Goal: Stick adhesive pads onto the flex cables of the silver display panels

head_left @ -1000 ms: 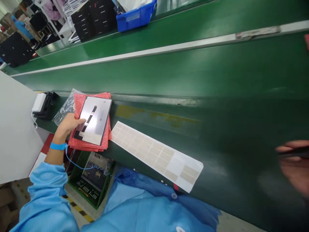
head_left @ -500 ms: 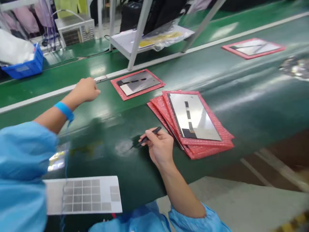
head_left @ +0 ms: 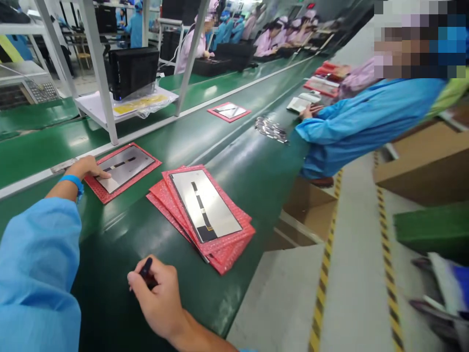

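The left hand [head_left: 86,168] touches a silvery rectangular panel [head_left: 128,165] on red bubble wrap [head_left: 105,197], on the green desk [head_left: 106,249]; how firmly it is closed is unclear. Light edge contact would suit. The right hand [head_left: 163,300] curls round a black tool [head_left: 146,268].

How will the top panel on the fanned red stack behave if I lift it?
The panel looks thin and flat, so probably stiff but fragile. Its smooth, shiny face may slip. The bubble sleeves beneath lie askew and might slide.
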`<state>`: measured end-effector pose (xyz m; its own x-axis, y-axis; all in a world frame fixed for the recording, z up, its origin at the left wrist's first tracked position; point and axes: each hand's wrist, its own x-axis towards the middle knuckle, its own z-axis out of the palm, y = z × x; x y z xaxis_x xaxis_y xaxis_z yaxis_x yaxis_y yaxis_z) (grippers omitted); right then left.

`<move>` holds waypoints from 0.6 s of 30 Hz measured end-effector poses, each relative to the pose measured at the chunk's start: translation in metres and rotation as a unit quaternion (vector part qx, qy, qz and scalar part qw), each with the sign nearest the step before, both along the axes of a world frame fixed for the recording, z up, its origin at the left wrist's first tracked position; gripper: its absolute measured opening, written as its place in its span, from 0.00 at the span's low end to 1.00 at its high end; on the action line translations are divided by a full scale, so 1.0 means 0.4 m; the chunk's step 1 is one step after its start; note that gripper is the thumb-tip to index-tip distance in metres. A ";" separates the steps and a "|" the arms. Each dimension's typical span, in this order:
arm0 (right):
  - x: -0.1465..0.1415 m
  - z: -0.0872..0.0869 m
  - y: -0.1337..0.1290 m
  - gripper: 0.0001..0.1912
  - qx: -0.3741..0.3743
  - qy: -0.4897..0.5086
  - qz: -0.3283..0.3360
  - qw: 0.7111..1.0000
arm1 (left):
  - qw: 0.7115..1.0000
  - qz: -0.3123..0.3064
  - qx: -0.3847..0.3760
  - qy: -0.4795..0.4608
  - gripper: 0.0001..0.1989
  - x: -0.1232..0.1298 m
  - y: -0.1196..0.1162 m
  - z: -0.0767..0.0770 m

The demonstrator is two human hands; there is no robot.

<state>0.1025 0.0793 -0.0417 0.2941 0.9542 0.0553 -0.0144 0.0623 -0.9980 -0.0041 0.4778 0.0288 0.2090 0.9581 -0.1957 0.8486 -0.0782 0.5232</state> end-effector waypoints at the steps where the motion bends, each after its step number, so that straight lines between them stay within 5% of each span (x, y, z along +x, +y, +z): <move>1: -0.001 0.003 -0.002 0.13 0.004 -0.002 0.005 1.000 | 0.999 0.034 -0.027 -0.006 0.20 -0.006 0.004 -0.003; 5: 0.003 0.008 -0.002 0.12 0.023 -0.003 -0.002 1.000 | 0.983 0.124 -0.124 -0.047 0.20 -0.028 -0.041 0.008; 10: 0.010 0.004 0.023 0.13 0.043 0.016 -0.049 0.998 | 0.953 0.112 -0.211 -0.187 0.20 -0.027 -0.164 0.055; 18: 0.053 -0.018 0.047 0.18 0.054 0.177 -0.183 0.966 | 0.898 0.137 -0.142 -0.394 0.20 0.034 -0.407 0.132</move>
<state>0.1236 0.0981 -0.0490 0.6296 0.7768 -0.0164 -0.3103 0.2320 -0.9219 0.0093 0.3149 0.0815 0.1548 0.9293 -0.3353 0.1730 0.3086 0.9353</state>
